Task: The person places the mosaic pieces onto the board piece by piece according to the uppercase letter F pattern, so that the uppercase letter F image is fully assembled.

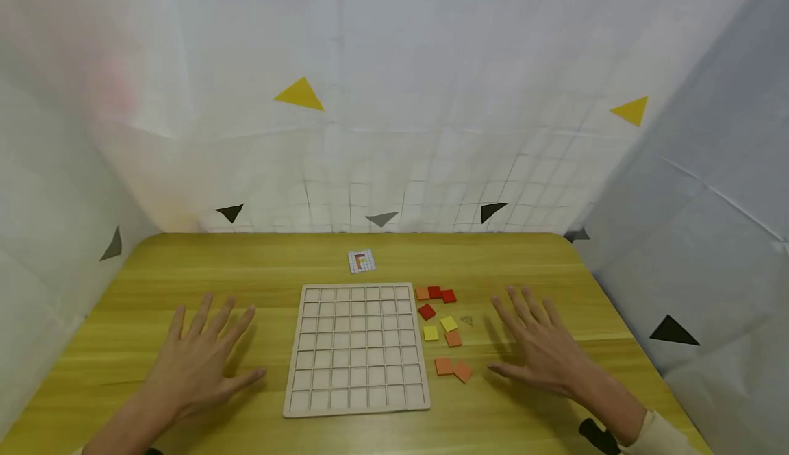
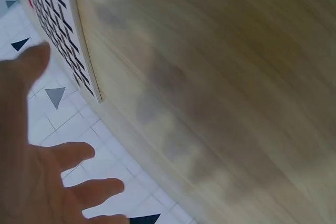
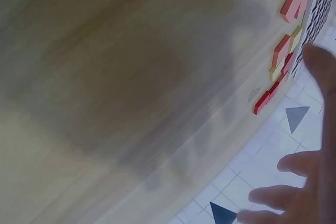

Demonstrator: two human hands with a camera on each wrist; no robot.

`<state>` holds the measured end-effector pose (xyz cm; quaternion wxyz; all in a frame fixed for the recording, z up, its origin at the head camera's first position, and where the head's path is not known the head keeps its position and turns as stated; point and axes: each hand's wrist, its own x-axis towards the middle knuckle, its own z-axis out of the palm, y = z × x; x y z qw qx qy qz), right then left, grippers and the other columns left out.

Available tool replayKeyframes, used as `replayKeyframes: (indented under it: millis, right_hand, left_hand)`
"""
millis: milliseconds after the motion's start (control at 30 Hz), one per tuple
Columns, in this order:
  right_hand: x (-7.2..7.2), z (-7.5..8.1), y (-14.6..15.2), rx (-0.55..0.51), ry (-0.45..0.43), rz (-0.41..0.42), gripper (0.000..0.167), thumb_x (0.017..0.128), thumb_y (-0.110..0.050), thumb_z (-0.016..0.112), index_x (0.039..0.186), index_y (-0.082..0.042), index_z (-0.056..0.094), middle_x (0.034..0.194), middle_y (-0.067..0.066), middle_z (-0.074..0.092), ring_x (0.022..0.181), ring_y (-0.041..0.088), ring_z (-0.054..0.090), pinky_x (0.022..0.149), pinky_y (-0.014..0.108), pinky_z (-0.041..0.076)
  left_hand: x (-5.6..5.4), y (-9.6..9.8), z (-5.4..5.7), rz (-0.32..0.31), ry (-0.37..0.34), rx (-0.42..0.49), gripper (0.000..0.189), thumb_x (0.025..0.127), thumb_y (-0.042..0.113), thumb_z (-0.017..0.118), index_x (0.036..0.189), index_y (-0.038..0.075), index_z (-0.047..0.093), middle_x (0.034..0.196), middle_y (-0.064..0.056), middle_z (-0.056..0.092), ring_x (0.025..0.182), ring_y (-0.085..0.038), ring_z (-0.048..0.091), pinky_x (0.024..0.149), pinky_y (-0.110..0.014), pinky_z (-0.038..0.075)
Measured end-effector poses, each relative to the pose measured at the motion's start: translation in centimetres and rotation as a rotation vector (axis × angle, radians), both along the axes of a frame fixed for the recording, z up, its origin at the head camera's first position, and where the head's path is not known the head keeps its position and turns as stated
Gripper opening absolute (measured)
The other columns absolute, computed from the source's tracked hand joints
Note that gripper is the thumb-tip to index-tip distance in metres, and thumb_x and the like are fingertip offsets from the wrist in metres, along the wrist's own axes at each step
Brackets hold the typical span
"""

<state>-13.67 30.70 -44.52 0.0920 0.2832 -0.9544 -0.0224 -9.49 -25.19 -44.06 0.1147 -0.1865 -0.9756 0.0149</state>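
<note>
A pale wooden grid board with square cells lies flat in the middle of the table. Along its right side are several small square tiles: red, yellow and orange. Left of the board, my left hand is held with its fingers spread and straight, nothing in it. On the other side, beyond the tiles, my right hand has its fingers spread the same way and holds nothing. Both wrist views show a shadow of the hand on the wood. A small card with a coloured grid pattern lies behind the board.
The yellowish wooden table ends at a white sheet wall marked with yellow, black and grey triangles. More sheeting stands at left and right. A dark object is below my right wrist. A small faint mark sits beside the tiles.
</note>
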Motion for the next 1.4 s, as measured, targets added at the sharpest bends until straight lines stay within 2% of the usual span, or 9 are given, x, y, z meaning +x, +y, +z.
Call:
replayKeyframes:
  millis: [100, 233, 400, 500, 567, 767, 933, 1200, 1400]
  right_hand:
    - [-0.3, 0.0, 0.0, -0.037, 0.032, 0.038, 0.104, 0.081, -0.06, 0.074, 0.157, -0.008, 0.027, 0.152, 0.029, 0.036, 0.137, 0.049, 0.037, 0.103, 0.066, 0.033]
    - [-0.6, 0.0, -0.1, -0.115, 0.067, 0.092, 0.091, 0.079, -0.039, 0.084, 0.149, 0.0, 0.041, 0.135, 0.028, 0.052, 0.116, 0.046, 0.057, 0.087, 0.061, 0.048]
    - [-1.1, 0.0, -0.3, -0.213, 0.089, 0.139, 0.079, 0.075, -0.021, 0.087, 0.141, 0.001, 0.051, 0.119, 0.022, 0.061, 0.096, 0.038, 0.065, 0.073, 0.051, 0.055]
    - [-1.5, -0.1, -0.5, -0.256, 0.102, 0.141, 0.074, 0.074, -0.017, 0.088, 0.138, 0.0, 0.055, 0.113, 0.018, 0.064, 0.089, 0.032, 0.067, 0.067, 0.043, 0.056]
    - [-1.8, -0.2, -0.6, -0.285, 0.106, 0.135, 0.071, 0.073, -0.016, 0.088, 0.136, -0.001, 0.057, 0.109, 0.015, 0.065, 0.087, 0.028, 0.067, 0.065, 0.04, 0.056]
    - [-2.5, -0.6, -0.9, -0.368, 0.116, 0.143, 0.063, 0.074, -0.011, 0.087, 0.131, -0.002, 0.061, 0.101, 0.011, 0.065, 0.076, 0.025, 0.066, 0.059, 0.036, 0.054]
    - [-2.9, -0.9, -1.4, -0.402, 0.112, 0.14, 0.058, 0.074, -0.009, 0.087, 0.127, -0.001, 0.063, 0.103, 0.012, 0.065, 0.077, 0.025, 0.066, 0.06, 0.035, 0.054]
    - [-3.9, -1.6, -2.4, -0.46, 0.082, 0.174, 0.054, 0.074, -0.006, 0.087, 0.123, -0.001, 0.065, 0.105, 0.014, 0.066, 0.08, 0.025, 0.067, 0.063, 0.034, 0.056]
    - [-4.2, -1.7, -3.0, -0.484, 0.038, 0.131, 0.052, 0.077, -0.006, 0.084, 0.125, -0.002, 0.065, 0.106, 0.015, 0.065, 0.08, 0.027, 0.068, 0.063, 0.037, 0.057]
  left_hand:
    - [-0.1, 0.4, 0.2, 0.011, -0.026, 0.016, 0.088, 0.084, 0.072, 0.06, 0.144, 0.009, 0.052, 0.145, -0.026, 0.046, 0.135, -0.053, 0.034, 0.105, -0.072, 0.021]
    - [-0.3, 1.0, 0.3, 0.028, -0.061, 0.083, 0.075, 0.085, 0.055, 0.072, 0.138, 0.004, 0.056, 0.132, -0.026, 0.056, 0.123, -0.048, 0.05, 0.092, -0.067, 0.042]
    - [-0.6, 2.0, 0.2, 0.049, -0.075, 0.245, 0.062, 0.084, 0.038, 0.079, 0.13, 0.001, 0.061, 0.117, -0.021, 0.064, 0.102, -0.04, 0.063, 0.075, -0.056, 0.054]
    - [-0.7, 2.6, 0.0, 0.059, -0.07, 0.345, 0.056, 0.082, 0.03, 0.082, 0.125, 0.001, 0.063, 0.107, -0.015, 0.068, 0.089, -0.031, 0.068, 0.069, -0.047, 0.056]
    - [-0.8, 3.1, -0.1, 0.073, -0.093, 0.413, 0.052, 0.081, 0.026, 0.082, 0.123, 0.0, 0.064, 0.1, -0.011, 0.068, 0.082, -0.024, 0.068, 0.067, -0.042, 0.055]
    - [-1.1, 4.7, -0.5, 0.161, -0.279, 0.622, 0.048, 0.082, 0.016, 0.081, 0.122, -0.004, 0.062, 0.092, -0.007, 0.067, 0.076, -0.015, 0.066, 0.065, -0.034, 0.055]
    - [-1.2, 6.0, -1.1, 0.223, -0.361, 0.742, 0.047, 0.083, 0.012, 0.079, 0.123, -0.004, 0.062, 0.094, -0.007, 0.066, 0.077, -0.015, 0.066, 0.066, -0.03, 0.055]
    - [-1.4, 7.8, -1.9, 0.263, -0.364, 0.774, 0.043, 0.081, 0.01, 0.079, 0.119, -0.004, 0.063, 0.09, -0.006, 0.066, 0.073, -0.012, 0.066, 0.063, -0.028, 0.054]
    - [-1.6, 8.5, -2.2, 0.254, -0.37, 0.79, 0.044, 0.08, 0.006, 0.078, 0.119, -0.009, 0.063, 0.089, -0.005, 0.064, 0.073, -0.011, 0.064, 0.061, -0.026, 0.052]
